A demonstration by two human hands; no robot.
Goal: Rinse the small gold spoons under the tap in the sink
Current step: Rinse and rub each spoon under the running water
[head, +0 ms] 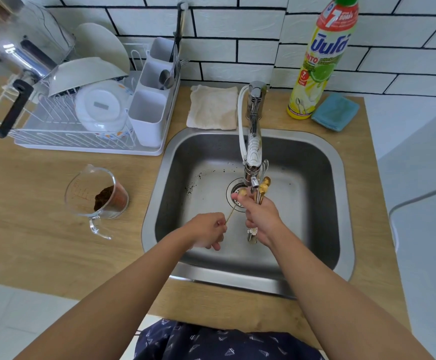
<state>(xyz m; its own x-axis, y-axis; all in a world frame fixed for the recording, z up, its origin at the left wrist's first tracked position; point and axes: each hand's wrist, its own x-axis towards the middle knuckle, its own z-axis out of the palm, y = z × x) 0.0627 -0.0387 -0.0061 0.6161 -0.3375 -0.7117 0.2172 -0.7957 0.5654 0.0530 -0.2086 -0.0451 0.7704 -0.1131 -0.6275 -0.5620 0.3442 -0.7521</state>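
Gold spoons (259, 189) between right fingers (248, 203)

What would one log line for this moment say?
left hand: pinches single spoon | right hand: grips spoon bunch at tap | place: sink

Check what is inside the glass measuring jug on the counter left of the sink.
The glass measuring jug holds a dark brown clump, like coffee grounds, piled against its right wall. No liquid is plainly visible. The clump hides the jug's bottom beneath it.
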